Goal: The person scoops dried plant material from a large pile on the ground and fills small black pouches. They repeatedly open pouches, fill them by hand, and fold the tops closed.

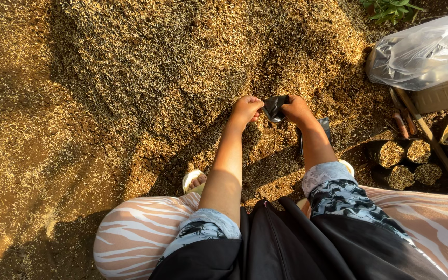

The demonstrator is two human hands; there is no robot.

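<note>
Both my arms reach down over a broad heap of rice husk point(182, 62). My right hand point(295, 110) pinches a small black plastic bag point(275, 106) by its edge. My left hand point(246, 110) is closed at the bag's other side, fingers touching its rim. The bag hangs just above the husk between the two hands. My knees in striped pink trousers point(136, 233) and a sandalled foot point(195, 181) show below.
Three small black bags filled with husk point(408, 163) stand at the right. A wooden tool handle point(431, 140) lies beside them. A clear plastic sheet point(421, 49) covers a crate point(444, 93) at the upper right. Green leaves point(390, 9) are at the top edge.
</note>
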